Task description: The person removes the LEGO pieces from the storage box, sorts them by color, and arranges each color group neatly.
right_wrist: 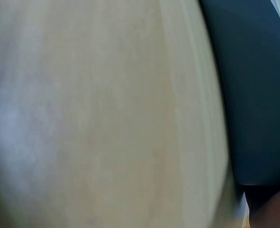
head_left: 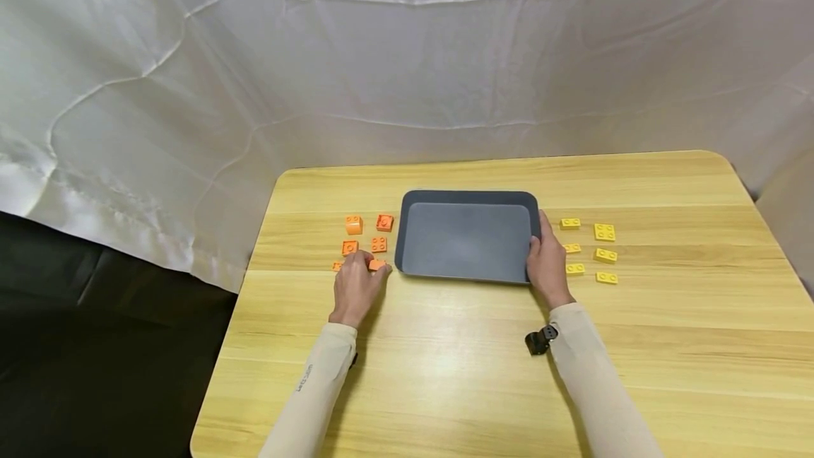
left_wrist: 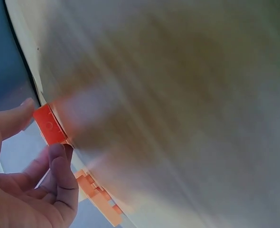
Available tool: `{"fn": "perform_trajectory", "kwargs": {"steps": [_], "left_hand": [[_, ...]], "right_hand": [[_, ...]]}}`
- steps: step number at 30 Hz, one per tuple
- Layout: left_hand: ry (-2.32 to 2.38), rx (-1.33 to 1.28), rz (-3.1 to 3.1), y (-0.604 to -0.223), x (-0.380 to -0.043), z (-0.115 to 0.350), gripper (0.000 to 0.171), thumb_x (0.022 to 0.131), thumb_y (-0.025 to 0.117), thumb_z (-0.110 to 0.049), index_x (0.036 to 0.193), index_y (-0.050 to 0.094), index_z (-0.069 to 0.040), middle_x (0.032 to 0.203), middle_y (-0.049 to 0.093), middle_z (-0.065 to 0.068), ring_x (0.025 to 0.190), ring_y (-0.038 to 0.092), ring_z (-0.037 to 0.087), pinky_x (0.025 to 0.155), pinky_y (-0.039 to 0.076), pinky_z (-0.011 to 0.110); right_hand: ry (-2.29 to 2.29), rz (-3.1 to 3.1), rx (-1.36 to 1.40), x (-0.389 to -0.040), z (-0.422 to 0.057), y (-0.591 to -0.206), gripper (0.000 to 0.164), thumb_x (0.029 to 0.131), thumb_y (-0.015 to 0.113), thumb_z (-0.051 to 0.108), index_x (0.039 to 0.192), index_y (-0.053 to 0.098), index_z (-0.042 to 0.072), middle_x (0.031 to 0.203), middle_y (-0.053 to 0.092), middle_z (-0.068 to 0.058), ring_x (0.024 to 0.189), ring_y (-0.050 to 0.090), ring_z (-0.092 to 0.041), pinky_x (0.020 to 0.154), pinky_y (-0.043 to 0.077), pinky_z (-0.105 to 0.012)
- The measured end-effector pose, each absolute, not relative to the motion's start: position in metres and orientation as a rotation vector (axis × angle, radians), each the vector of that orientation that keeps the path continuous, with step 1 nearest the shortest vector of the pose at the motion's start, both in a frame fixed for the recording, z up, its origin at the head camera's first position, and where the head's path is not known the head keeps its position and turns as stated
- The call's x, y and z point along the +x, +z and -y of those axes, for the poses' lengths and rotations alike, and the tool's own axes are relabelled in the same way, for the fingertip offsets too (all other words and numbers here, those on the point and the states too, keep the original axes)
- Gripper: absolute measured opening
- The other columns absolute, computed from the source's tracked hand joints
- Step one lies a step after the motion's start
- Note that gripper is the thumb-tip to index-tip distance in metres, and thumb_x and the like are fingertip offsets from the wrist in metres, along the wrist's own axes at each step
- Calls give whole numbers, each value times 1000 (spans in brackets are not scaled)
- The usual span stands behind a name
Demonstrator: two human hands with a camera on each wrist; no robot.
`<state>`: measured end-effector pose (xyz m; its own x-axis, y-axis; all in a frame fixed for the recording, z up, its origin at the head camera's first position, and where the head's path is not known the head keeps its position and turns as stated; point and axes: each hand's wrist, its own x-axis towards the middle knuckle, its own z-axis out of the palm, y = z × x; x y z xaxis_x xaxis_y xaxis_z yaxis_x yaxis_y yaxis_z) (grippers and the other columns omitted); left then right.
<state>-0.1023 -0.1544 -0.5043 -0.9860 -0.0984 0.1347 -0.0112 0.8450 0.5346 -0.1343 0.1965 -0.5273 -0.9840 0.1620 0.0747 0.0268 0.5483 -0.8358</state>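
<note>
My left hand is at the left of the tray, with an orange toy brick between thumb and fingertips. In the left wrist view that brick is at the table surface, touched by the thumb on one side and curled fingers on the other. A second orange brick lies beside those fingers. My right hand grips the right wall of a dark grey rectangular tray, thumb over the rim. Only a sliver of that hand shows in the right wrist view, below the tray's side.
Several more orange bricks, such as a square one and a curved one, lie left of the tray. Several yellow bricks lie right of it, near my right hand. The wooden table meets a pale curtain behind.
</note>
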Motion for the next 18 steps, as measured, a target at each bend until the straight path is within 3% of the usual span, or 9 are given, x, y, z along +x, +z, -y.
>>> {"fn": "perform_trajectory", "kwargs": {"steps": [8,13,18], "left_hand": [[-869,144,2894,-502,-103,156,44,87,86,-32,107,70,4,95,68,14,74,65,29,63,58,43],[-852,116,2884,-497,-100,157,49,89,85,-32,117,70,5,108,69,18,95,67,35,76,59,47],[-804,-61,2878,-491,-91,157,61,93,81,-28,138,58,6,140,54,26,127,51,44,102,49,53]], "right_hand": [[1417,2646,-168,-136,-195,-526,58,109,38,-1,164,22,0,161,36,-28,144,40,-48,119,33,-58],[1427,2654,-170,-138,-196,-527,58,110,38,0,165,20,1,161,34,-28,144,39,-48,119,33,-57],[1469,2663,-176,-138,-199,-526,59,111,39,5,166,16,2,166,27,-25,149,32,-46,122,28,-58]]}}
